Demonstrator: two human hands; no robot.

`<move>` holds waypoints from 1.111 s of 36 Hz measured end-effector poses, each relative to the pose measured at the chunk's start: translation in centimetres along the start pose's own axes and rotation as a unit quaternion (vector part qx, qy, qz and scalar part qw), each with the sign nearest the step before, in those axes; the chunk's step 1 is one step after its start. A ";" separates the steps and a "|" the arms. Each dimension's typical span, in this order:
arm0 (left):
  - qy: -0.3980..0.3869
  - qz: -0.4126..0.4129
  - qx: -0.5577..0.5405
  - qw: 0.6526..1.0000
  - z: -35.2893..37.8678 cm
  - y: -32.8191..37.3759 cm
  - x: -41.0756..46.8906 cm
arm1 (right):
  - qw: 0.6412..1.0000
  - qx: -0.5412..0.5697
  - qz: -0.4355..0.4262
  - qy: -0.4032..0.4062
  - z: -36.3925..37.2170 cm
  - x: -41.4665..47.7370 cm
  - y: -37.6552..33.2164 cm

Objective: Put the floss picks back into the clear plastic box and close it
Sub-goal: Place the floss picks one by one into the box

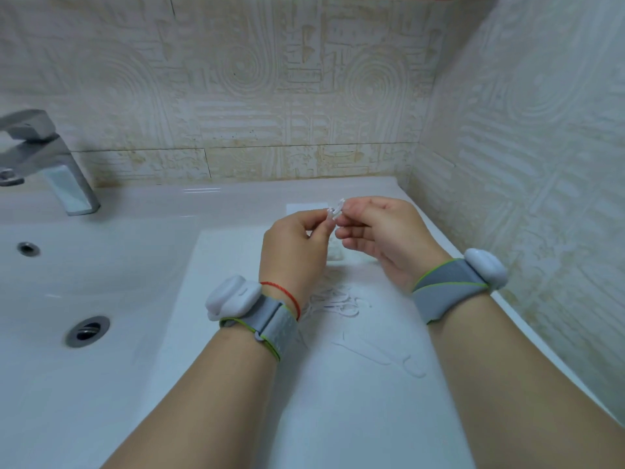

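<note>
Pinching one small bunch of floss picks (pixel 335 208), left hand (pixel 294 252) and right hand (pixel 382 238) meet fingertip to fingertip above the counter (pixel 338 418); loose picks (pixel 338 302) lie beneath, side wall (pixel 524 164) near right.

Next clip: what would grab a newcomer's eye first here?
The left hand and right hand meet mid-frame, pinching a small bunch of white plastic floss picks between them. More loose white floss picks lie scattered on the white sink counter beneath the wrists.
</note>
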State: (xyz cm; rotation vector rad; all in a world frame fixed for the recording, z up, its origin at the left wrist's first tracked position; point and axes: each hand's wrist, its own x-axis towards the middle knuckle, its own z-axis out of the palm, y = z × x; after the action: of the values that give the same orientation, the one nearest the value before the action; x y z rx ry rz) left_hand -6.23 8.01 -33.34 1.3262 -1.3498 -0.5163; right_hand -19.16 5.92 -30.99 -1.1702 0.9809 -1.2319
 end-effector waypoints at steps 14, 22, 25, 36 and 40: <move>-0.057 -0.017 -0.051 0.997 0.2 0.0 0.3 | 0.989 -0.108 -0.091 0.033 0.3 0.5 1.0; -0.078 0.000 0.013 0.997 0.1 0.3 0.0 | 0.981 -0.140 -0.133 0.026 0.6 0.5 1.0; -0.097 0.004 0.034 0.995 0.0 0.7 -0.2 | 0.979 -0.146 -0.134 0.043 0.5 0.7 1.2; -0.092 0.057 0.125 0.986 -0.2 0.6 -0.5 | 0.981 -0.141 -0.125 0.043 0.7 0.5 1.2; -0.096 0.064 0.145 0.983 0.0 0.5 -0.5 | 0.980 -0.145 -0.132 0.044 0.7 0.5 1.1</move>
State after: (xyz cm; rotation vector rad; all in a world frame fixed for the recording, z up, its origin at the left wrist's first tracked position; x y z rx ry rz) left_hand -6.57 8.60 -33.09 1.4390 -1.7096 -0.3760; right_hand -18.27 5.45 -31.93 -1.5228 1.1245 -1.3925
